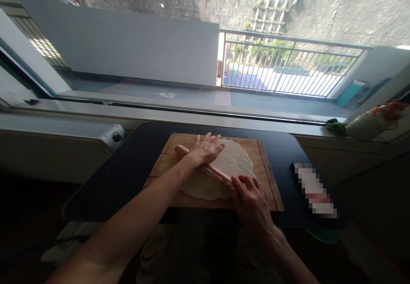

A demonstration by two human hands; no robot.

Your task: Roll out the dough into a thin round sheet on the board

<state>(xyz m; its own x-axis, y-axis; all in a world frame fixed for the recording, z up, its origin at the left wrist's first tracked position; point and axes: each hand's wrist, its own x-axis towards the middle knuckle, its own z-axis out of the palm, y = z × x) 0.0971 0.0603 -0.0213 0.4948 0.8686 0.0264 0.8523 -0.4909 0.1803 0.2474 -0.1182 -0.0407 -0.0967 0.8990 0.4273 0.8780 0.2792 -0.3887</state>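
Observation:
A wide, thin sheet of pale dough [235, 158] lies on a wooden board [166, 158]. Across the dough, slanting from upper left to lower right, is a wooden rolling pin [221, 174]. My left hand [206, 148] rests on the pin towards its far left end, palm down, with its fingers stretched out and spread. Around the near right end of the pin the fingers of my right hand [249, 193] are closed, hiding that end. Parts of the dough are covered by my hands and left forearm.
The board sits on a dark table [118, 173] below a window. At the table's right lies a blurred-out flat object [314, 190]. A radiator [60, 132] is at the left; a pale container [368, 124] and something green [335, 126] stand on the sill.

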